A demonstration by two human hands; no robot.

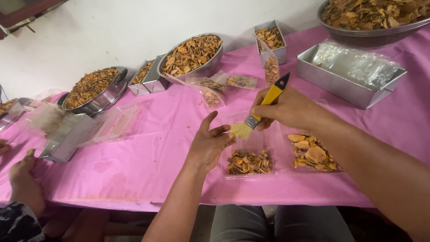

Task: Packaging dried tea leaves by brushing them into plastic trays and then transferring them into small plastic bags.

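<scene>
My right hand (286,110) grips a small brush (262,110) with a yellow handle, black tip and pale bristles, angled down to the left. The bristles hover over a clear plastic pouch (255,150) lying flat on the pink tablecloth (148,148). Dried orange-brown slices (249,162) fill the pouch's near end. My left hand (209,142) rests palm up at the pouch's left edge, fingers spread, close to the bristles. A second clear pouch with larger dried slices (312,153) lies just right of the first.
Steel bowls of dried slices (191,54) (92,86) (374,15) stand along the back. Rectangular metal tins (347,71) (145,74) (271,39) (65,136) hold slices or empty bags. Several filled pouches (224,85) lie mid-table. Another person's hand (22,177) is at the left.
</scene>
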